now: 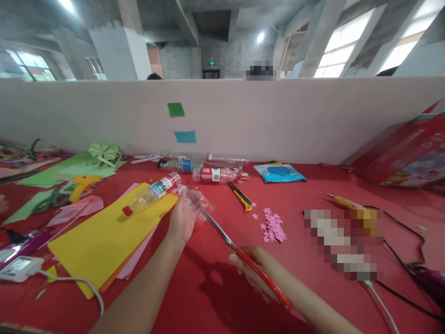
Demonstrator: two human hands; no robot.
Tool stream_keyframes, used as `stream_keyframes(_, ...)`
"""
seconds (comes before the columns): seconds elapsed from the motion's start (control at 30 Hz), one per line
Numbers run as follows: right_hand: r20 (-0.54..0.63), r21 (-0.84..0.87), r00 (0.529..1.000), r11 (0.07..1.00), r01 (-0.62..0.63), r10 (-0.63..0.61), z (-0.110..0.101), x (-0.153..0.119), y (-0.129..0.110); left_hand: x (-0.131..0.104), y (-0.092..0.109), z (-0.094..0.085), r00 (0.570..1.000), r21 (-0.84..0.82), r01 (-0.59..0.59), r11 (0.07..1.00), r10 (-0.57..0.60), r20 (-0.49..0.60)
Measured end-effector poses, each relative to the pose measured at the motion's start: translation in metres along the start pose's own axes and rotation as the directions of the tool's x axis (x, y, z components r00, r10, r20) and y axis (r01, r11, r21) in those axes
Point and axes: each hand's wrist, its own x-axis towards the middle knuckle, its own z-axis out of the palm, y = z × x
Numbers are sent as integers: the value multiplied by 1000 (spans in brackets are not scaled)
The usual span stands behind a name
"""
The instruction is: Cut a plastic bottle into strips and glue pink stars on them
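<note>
Left hand (181, 218) grips clear plastic bottle piece (195, 202) above the red table (215, 297); right hand (251, 266) closed on red scissors (239, 250), blades at its edge. Advise short snips, rotating the plastic, fingers clear.

Clear glossy plastic bottle piece (196, 204), red-handled metal scissors (243, 257).

1. Bare red table (208, 287) shows at six o'clock, between and below the left hand (182, 218) and right hand (252, 269).
2. At nine o'clock the yellow sheet (100, 236) and a bottle (151, 194) lie flat.
3. At twelve o'clock, more bottles (212, 175) and a utility knife (240, 195) lie before the white partition (278, 120).
4. At three o'clock, pink stars (274, 227), then cables (406, 241), clutter the way.
</note>
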Motion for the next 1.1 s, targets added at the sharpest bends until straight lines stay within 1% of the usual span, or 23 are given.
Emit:
stream_keyframes(0.2, -89, -68, 994, 995, -68, 62, 3, -2, -8, 3, 1, -2, 1000, -6, -23, 1000, 23, -4)
stream_keyframes(0.27, -74, -54, 996, 998, -46, 42, 3, 0, -4, 4, 1, -3, 1000, 0, -31, 1000, 31, 2)
stream_keyframes(0.37, -19, -16, 1000, 1000, 11, -11, 2, 5, 5, 4, 1, -4, 999, 13, -26, 1000, 26, 28)
stream_keyframes(0.53, -13, -66, 997, 995, 79, -80, 2, 6, 16, 1, -2, -2, 998, 20, 3, 1000, -4, 68)
stream_keyframes(0.6, -9, -54, 998, 997, 62, -62, 2, 5, 15, 0, -2, -1, 998, 27, 17, 999, -19, 67)
stream_keyframes(0.7, -36, -56, 999, 998, 9, -11, 4, 5, 13, 0, -3, -1, 997, 36, 7, 999, -10, 71)
stream_keyframes(0.83, -75, -59, 996, 998, 37, -41, 6, 8, 14, 2, -4, -2, 997, 25, -7, 1000, 5, 82)
stream_keyframes(0.93, -63, -12, 997, 999, 38, -38, 7, 9, 16, 3, -4, -3, 997, 24, -19, 1000, 17, 76)
stream_keyframes(1.0, -35, 22, 999, 999, 31, -30, 7, 8, 16, 2, -4, -2, 998, 26, -17, 1000, 15, 58)
stream_keyframes(1.1, -16, 29, 999, 999, 36, -35, 6, 8, 15, -1, -6, 1, 999, 57, -11, 998, 8, 54)
